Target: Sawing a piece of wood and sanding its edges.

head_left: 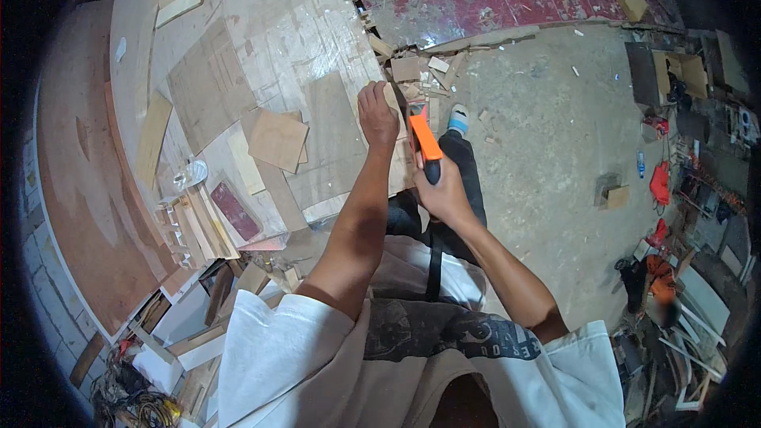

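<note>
At the right edge of the worktable, my left hand is closed over a small light piece of wood, pressing it at the board's edge. Just to the right, my right hand is wrapped round the black grip of an orange-and-black handsaw. Its orange part points away from me, beside the wood. The blade is mostly hidden, and I cannot tell whether it touches the wood. Left of my left hand, a square plywood piece lies on the table.
A dark red rectangular block and stacked wood strips lie at the table's near left. Wood scraps litter the floor by the table's right edge. My shoe stands there. Tools and clutter, with a red bag, line the far right.
</note>
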`<state>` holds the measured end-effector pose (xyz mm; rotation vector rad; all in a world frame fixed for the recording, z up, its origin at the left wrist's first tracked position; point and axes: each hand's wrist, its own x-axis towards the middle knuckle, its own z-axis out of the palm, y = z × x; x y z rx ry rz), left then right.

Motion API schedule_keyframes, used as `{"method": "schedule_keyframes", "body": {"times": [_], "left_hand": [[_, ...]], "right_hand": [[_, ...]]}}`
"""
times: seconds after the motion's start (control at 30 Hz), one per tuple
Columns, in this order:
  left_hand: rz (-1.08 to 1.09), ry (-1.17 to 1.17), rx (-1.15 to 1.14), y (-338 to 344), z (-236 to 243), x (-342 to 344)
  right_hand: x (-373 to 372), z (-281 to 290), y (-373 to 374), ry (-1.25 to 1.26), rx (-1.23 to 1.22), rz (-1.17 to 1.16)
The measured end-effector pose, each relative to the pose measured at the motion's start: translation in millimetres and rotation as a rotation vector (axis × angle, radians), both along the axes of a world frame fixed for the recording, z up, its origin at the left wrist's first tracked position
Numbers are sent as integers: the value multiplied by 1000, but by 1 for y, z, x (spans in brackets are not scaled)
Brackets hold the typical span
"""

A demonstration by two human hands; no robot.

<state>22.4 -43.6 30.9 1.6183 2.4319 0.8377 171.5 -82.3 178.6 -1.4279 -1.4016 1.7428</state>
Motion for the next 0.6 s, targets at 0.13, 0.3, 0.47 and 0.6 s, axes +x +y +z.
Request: {"method": "schedule_keyframes", "body": {"times": [0.13, 0.3, 0.47, 0.6], "left_hand": [[-14, -8, 0, 4, -3, 5], [0, 23, 5, -1, -7, 0], [-5, 7, 14, 4, 2, 6], [0, 14, 30, 3, -5, 6]], "right_hand": [[-12, -3, 2, -25, 90, 5], [-6, 15, -4, -24, 18, 27], [8, 10, 1, -18, -52, 8], [-7, -14, 18, 14, -136, -26]]}}
